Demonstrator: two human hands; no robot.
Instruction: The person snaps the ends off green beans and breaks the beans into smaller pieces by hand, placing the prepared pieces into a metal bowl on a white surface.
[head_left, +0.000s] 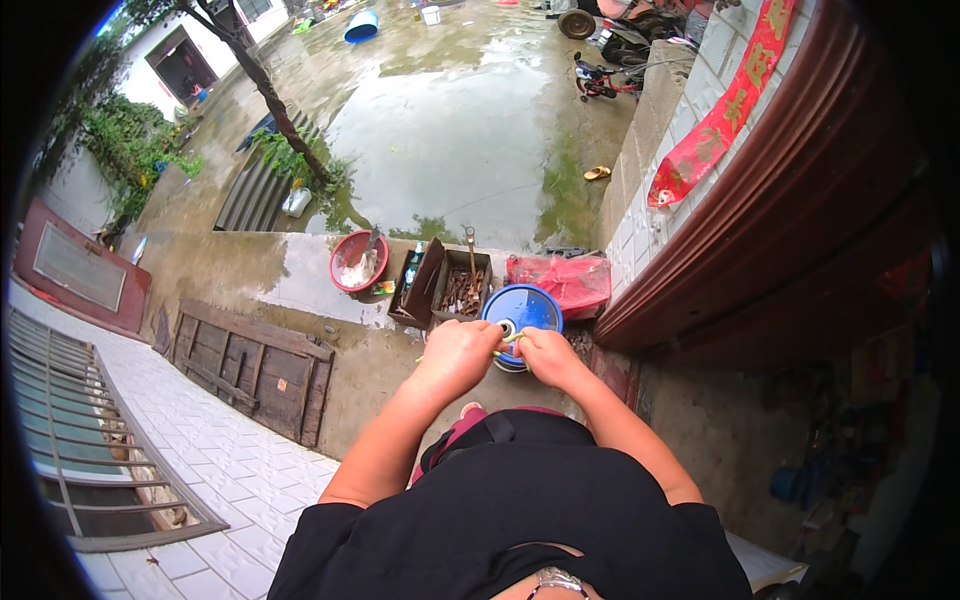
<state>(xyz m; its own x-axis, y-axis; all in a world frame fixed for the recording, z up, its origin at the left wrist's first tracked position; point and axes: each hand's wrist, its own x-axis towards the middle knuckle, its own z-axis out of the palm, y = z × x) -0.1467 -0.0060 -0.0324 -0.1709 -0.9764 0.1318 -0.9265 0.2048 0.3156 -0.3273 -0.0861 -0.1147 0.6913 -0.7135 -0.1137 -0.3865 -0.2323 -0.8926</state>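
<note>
My left hand (461, 349) and my right hand (549, 355) are close together in front of my body, both with fingers closed on a thin green strand (514, 338). It looks like a plant stem or a long bean; which of the two, I cannot tell. A short piece of it spans the gap between my fingers, and one end sticks out past my left wrist. Below and just beyond my hands stands a bucket with a blue lid (531, 304). My hands hide part of that lid, including some of a round light-rimmed fitting (508, 328) on it.
Beyond my left hand stand a red basin (346, 274), an open box with a bottle (415, 264), and a box of rusty metal pieces (459, 291). Red plastic sheeting (574, 281) lies near the dark red door frame (720, 232). A wooden panel (251, 371) lies at left.
</note>
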